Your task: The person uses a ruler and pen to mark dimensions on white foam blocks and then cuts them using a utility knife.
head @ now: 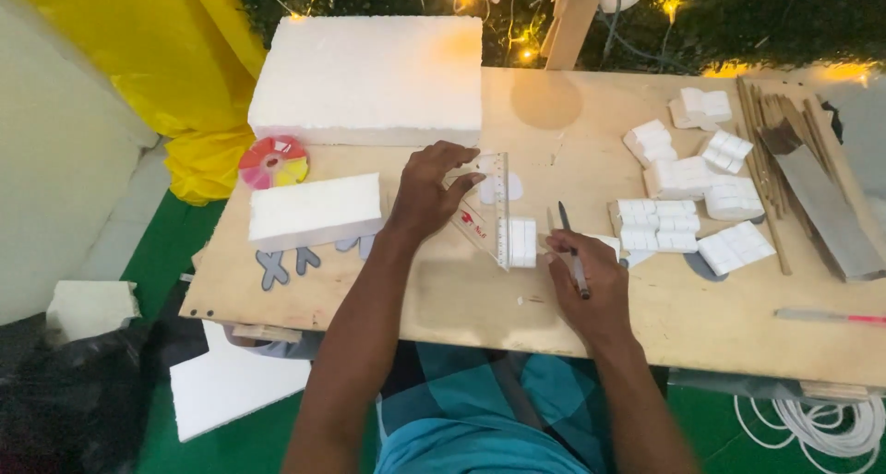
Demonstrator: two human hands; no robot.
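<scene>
A clear set square (487,208) is pressed flat on the bench (591,317) by the spread left hand (426,195); beside its edge, a pen (572,257) is pinched by the right hand (591,285), a small foam block (522,241) lying between both hands.

We look down on a wooden table (480,299), where the left hand (426,195) presses a clear set square (489,206) flat against a small white foam block (522,241). The right hand (591,285) grips what appears to be a dark pen (572,252) just beside the block. Cut foam pieces (688,206) lie scattered to the right, with a large foam slab (369,77) behind.
</scene>
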